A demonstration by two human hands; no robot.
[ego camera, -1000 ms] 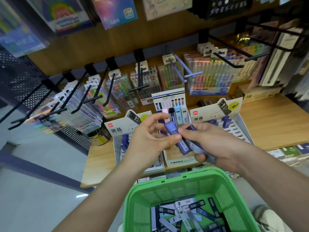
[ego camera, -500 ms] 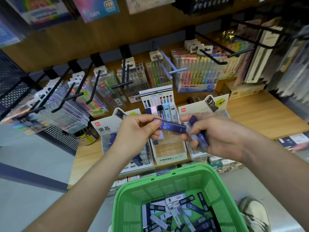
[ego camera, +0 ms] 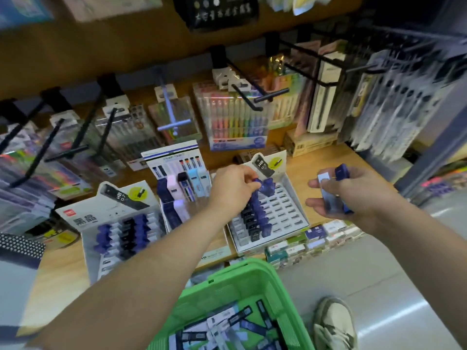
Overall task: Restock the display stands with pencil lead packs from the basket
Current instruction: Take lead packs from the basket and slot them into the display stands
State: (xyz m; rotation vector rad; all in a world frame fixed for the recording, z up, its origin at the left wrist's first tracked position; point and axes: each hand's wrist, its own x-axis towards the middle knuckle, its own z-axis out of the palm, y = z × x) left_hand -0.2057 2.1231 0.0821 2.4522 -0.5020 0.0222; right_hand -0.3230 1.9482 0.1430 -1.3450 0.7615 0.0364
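Blue pack point(ego camera: 257, 183), pinched in the fingers point(ego camera: 246, 174) of your left hand point(ego camera: 233, 190), was over the right stand point(ego camera: 293, 215); your right hand point(ego camera: 353, 198) gripped spares point(ego camera: 329, 197). Placement step: next, it needed a free slot.

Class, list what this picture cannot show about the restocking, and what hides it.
Head view only:
Target slot in the white cardboard display stand: hidden by the left hand and its dark blue lead pack.
Number of packs in the right hand: fingers cover them.
Green plastic basket contents: cut by the bottom edge.
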